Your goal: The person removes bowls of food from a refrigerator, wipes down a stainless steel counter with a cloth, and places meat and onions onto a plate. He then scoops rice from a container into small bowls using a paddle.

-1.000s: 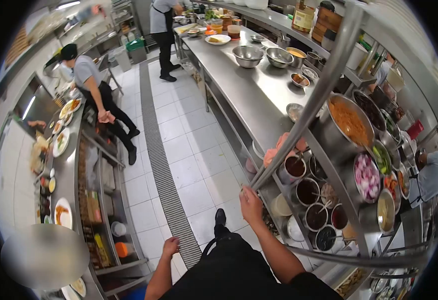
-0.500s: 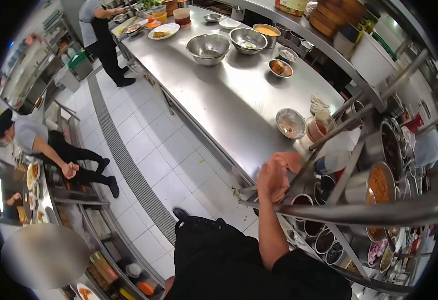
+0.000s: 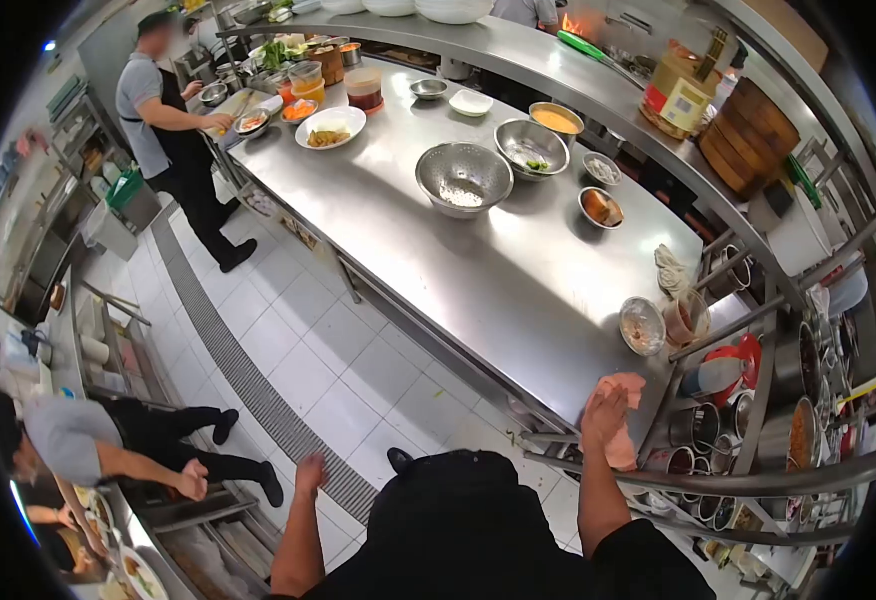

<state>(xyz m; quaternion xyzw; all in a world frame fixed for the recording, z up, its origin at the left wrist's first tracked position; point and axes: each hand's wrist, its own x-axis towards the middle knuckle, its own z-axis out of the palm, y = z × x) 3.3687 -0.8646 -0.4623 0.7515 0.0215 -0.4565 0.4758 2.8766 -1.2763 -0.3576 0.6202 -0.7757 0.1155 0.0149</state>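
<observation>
My right hand (image 3: pixel 608 412) presses a pink cloth (image 3: pixel 620 386) onto the near right corner of the steel table (image 3: pixel 398 240), its fingers around part of the cloth. Part of the cloth hangs down past the table's edge. Just beyond lie a small metal bowl (image 3: pixel 642 326) with food residue and a clear tub (image 3: pixel 685 318) of reddish contents. My left hand (image 3: pixel 311 473) is held over the floor, away from the table. Its fingers look curled in, and nothing shows in them.
A perforated bowl (image 3: pixel 464 180), a mixing bowl (image 3: pixel 532 149) and a plate of food (image 3: pixel 331 129) stand farther along the table. A steel rack with pots (image 3: pixel 695 425) borders the right. One person (image 3: pixel 163 130) stands at the far end; another (image 3: pixel 88 440) is at the left counter. A floor drain (image 3: pixel 248 370) crosses the tiles.
My right hand and the cloth appear farther right in the view, still at the table corner. My left hand has come into view. The camera view has shifted.
</observation>
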